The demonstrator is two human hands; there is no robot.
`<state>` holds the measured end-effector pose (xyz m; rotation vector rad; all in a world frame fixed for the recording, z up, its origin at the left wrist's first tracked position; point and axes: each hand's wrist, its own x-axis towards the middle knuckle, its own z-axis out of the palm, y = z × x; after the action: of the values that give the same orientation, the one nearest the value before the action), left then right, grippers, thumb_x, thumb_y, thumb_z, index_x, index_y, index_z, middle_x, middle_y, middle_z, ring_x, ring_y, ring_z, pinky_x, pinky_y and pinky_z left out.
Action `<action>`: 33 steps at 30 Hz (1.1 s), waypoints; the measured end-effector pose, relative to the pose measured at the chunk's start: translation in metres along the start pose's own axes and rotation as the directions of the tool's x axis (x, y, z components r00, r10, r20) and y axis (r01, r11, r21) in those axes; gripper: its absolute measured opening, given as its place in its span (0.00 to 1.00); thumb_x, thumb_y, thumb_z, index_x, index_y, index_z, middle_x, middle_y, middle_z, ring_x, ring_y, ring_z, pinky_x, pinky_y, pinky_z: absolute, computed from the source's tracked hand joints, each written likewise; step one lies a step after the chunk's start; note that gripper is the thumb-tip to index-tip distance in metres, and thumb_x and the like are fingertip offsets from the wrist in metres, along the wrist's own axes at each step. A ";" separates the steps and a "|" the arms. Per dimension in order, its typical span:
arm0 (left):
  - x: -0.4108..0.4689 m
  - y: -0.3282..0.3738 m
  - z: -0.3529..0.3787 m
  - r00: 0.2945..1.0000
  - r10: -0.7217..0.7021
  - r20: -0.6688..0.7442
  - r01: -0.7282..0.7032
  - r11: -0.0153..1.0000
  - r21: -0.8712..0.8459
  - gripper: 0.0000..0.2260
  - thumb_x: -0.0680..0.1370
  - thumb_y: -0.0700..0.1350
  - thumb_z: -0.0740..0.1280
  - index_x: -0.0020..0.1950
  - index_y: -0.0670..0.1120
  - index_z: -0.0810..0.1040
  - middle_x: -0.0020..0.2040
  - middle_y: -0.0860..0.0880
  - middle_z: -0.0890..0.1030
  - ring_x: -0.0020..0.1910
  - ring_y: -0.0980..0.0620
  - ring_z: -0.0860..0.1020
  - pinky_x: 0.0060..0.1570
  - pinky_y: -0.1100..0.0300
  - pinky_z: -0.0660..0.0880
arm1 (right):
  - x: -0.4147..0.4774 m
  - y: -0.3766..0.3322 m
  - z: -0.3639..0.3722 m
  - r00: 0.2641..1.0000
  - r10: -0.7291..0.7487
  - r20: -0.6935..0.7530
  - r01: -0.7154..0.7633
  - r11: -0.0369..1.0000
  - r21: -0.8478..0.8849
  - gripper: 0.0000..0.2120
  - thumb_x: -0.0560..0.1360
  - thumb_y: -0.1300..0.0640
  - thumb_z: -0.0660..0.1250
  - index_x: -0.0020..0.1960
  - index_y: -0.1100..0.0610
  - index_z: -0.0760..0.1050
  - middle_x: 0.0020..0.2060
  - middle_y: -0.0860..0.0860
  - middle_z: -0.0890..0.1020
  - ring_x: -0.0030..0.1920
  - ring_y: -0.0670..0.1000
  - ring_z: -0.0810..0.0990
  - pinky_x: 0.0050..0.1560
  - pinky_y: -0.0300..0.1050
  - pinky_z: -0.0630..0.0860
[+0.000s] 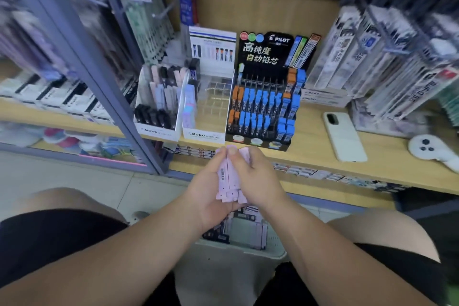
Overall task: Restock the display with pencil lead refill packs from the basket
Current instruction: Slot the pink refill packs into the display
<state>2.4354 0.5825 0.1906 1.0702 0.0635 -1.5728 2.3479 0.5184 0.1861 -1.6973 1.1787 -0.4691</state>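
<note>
Both hands hold a small stack of pale lilac lead refill packs point(229, 181) just below the shelf's front edge. My left hand point(206, 189) cups the stack from the left and below. My right hand point(255, 179) grips it from the right, thumb on top. Under my hands, between my knees, sits a pale basket point(270, 248) with more packs in it. On the shelf straight ahead stands a white MONO display point(203, 134) whose clear divider slots look mostly bare, with a lilac pack at its left side. Left of it, a second MONO display point(159, 129) holds dark and pink packs.
A black PILOT lead display point(263, 97) with blue and orange packs stands right of the MONO boxes. A white phone point(344, 136) and a white controller point(432, 151) lie on the wooden shelf point(310, 146). Hanging pen packs crowd both sides; a grey metal frame post point(99, 74) slants at left.
</note>
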 end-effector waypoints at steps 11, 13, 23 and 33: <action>0.014 0.037 -0.006 1.000 0.008 0.021 -0.010 0.995 0.101 0.11 0.79 0.44 0.66 0.59 0.43 0.81 0.47 0.42 0.85 0.41 0.44 0.83 0.46 0.48 0.80 | 0.033 -0.015 0.020 0.977 0.168 -0.131 -0.119 0.941 0.317 0.16 0.82 0.47 0.53 0.52 0.49 0.79 0.49 0.48 0.83 0.52 0.51 0.81 0.58 0.56 0.77; 0.018 0.045 -0.009 0.999 0.022 0.035 -0.026 0.993 0.115 0.11 0.78 0.43 0.67 0.60 0.43 0.81 0.47 0.43 0.85 0.41 0.45 0.83 0.48 0.47 0.79 | 0.038 -0.020 0.024 0.973 0.175 -0.148 -0.117 0.935 0.336 0.15 0.83 0.49 0.54 0.52 0.51 0.79 0.47 0.49 0.84 0.50 0.51 0.82 0.56 0.56 0.78; 0.034 0.082 -0.017 0.995 0.082 0.061 -0.083 0.996 0.013 0.15 0.79 0.39 0.67 0.65 0.38 0.77 0.45 0.39 0.83 0.35 0.44 0.82 0.29 0.55 0.78 | 0.066 -0.044 0.035 0.980 0.152 -0.128 -0.089 0.913 0.398 0.14 0.81 0.43 0.60 0.49 0.46 0.82 0.44 0.50 0.86 0.45 0.53 0.86 0.47 0.59 0.83; 0.048 0.104 -0.028 0.995 0.069 0.078 -0.075 0.993 0.088 0.13 0.74 0.40 0.70 0.57 0.39 0.81 0.42 0.40 0.84 0.36 0.45 0.82 0.41 0.51 0.75 | 0.097 -0.042 0.003 0.977 0.121 0.175 -0.196 0.831 0.521 0.14 0.80 0.53 0.66 0.59 0.62 0.79 0.43 0.57 0.83 0.40 0.51 0.78 0.41 0.45 0.75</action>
<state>2.5404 0.5283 0.1945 1.0713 -0.0973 -1.5609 2.4144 0.4381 0.2019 -1.1156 0.9637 -0.5145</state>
